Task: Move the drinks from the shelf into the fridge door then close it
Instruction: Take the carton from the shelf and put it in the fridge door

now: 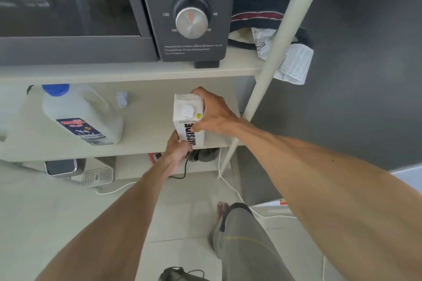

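A white Oatside carton with a white screw cap stands at the front right of the middle shelf. My right hand wraps its top and right side. My left hand grips its lower front corner from below. A large Meiji milk jug with a blue cap stands on the same shelf at the left, untouched. The fridge is out of view.
A grey toaster oven sits on the shelf above, with a dark cloth and paper tags beside it. The cream shelf post slants just right of my right hand. Cables and small devices lie below. My right leg stands on the tiled floor.
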